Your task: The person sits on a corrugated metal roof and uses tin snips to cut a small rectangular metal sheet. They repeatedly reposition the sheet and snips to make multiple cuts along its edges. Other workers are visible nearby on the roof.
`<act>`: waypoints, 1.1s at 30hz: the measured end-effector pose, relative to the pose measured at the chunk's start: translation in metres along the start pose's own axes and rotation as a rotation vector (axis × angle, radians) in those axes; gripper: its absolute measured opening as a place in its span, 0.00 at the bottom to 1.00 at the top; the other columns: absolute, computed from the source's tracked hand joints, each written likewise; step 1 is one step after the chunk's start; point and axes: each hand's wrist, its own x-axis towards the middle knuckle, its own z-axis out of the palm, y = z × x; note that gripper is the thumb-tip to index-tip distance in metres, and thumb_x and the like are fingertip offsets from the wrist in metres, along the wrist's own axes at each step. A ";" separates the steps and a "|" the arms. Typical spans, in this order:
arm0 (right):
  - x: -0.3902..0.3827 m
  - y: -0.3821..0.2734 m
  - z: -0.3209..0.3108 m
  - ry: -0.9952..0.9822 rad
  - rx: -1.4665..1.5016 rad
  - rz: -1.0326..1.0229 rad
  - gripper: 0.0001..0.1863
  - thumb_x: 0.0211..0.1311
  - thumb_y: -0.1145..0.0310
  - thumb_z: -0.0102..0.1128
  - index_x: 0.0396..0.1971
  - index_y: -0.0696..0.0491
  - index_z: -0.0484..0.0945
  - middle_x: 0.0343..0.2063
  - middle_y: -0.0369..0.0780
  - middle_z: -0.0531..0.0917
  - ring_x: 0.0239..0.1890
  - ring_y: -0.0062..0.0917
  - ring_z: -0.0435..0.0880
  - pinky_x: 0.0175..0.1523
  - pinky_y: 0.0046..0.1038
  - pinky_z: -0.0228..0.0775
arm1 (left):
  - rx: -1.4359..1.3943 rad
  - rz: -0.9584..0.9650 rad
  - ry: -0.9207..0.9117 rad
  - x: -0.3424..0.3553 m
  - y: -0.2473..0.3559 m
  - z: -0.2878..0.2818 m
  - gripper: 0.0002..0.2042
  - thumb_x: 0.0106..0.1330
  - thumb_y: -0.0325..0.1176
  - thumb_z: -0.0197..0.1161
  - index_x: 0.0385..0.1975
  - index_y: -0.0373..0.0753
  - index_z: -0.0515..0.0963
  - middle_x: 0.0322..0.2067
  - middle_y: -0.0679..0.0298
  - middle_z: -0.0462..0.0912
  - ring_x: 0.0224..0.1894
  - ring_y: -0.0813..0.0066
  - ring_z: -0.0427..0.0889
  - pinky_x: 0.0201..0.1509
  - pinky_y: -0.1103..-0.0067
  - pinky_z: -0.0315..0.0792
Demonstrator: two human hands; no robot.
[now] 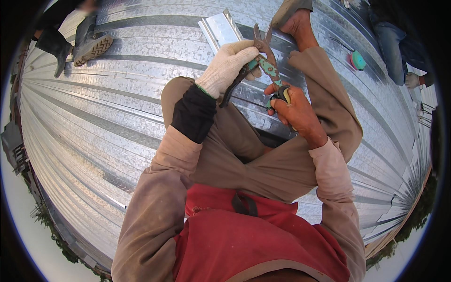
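Worn metal tin snips (271,69) with chipped green paint are held up in front of me above my lap, blades apart and pointing away. My left hand (230,61), in a white knit glove, is closed around the snips just below their pivot. One dark handle sticks out beneath the glove. My right hand (298,110), bare, grips the end of the green handle. A yellow and black part (286,94) shows between its fingers; I cannot tell whether it belongs to the snips. A bent piece of silver sheet metal (220,29) lies just beyond my left hand.
I sit cross-legged on a ribbed metal roof (108,127). At the far left are another person's dark boots (56,47). Someone in blue jeans (391,44) is at the far right, near a round green and red thing (357,60) with a thin dark cord. The roof's edge curves around the sides.
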 end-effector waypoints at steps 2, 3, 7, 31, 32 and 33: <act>0.002 0.005 0.003 0.009 -0.002 -0.012 0.15 0.63 0.74 0.57 0.50 0.57 0.79 0.25 0.38 0.85 0.14 0.13 0.69 0.21 0.23 0.58 | 0.005 -0.001 0.009 0.000 0.000 0.000 0.17 0.77 0.39 0.59 0.53 0.32 0.83 0.33 0.66 0.84 0.29 0.82 0.83 0.32 0.83 0.78; 0.002 0.006 0.004 0.014 -0.004 -0.018 0.15 0.63 0.74 0.57 0.49 0.57 0.79 0.25 0.38 0.85 0.14 0.13 0.69 0.20 0.23 0.58 | 0.014 -0.002 0.010 -0.001 0.001 0.000 0.17 0.77 0.39 0.59 0.52 0.31 0.83 0.33 0.65 0.84 0.29 0.82 0.83 0.32 0.83 0.77; 0.002 0.006 0.004 0.015 0.017 0.009 0.15 0.63 0.74 0.58 0.50 0.57 0.79 0.25 0.38 0.85 0.14 0.13 0.69 0.20 0.22 0.57 | -0.009 -0.009 0.012 -0.001 0.001 0.001 0.16 0.77 0.38 0.59 0.52 0.31 0.84 0.33 0.64 0.85 0.29 0.81 0.83 0.31 0.83 0.77; 0.006 0.015 0.012 0.056 0.085 -0.007 0.13 0.64 0.75 0.59 0.48 0.60 0.79 0.24 0.41 0.85 0.15 0.13 0.71 0.20 0.22 0.59 | -0.089 -0.034 0.012 0.005 -0.010 -0.001 0.18 0.76 0.38 0.59 0.54 0.30 0.83 0.36 0.63 0.85 0.29 0.81 0.84 0.32 0.84 0.78; 0.005 0.015 0.015 0.063 0.105 -0.007 0.13 0.64 0.75 0.59 0.48 0.60 0.78 0.24 0.41 0.85 0.15 0.13 0.71 0.20 0.22 0.59 | -0.099 -0.048 0.006 0.004 -0.009 -0.001 0.18 0.76 0.37 0.59 0.55 0.30 0.82 0.38 0.62 0.85 0.34 0.80 0.84 0.36 0.83 0.80; 0.005 0.016 0.017 0.069 0.125 -0.008 0.13 0.65 0.75 0.59 0.48 0.60 0.78 0.24 0.41 0.85 0.15 0.13 0.71 0.20 0.22 0.59 | -0.109 -0.061 0.001 0.003 -0.008 0.000 0.18 0.76 0.37 0.60 0.56 0.29 0.82 0.40 0.62 0.85 0.38 0.79 0.84 0.39 0.82 0.81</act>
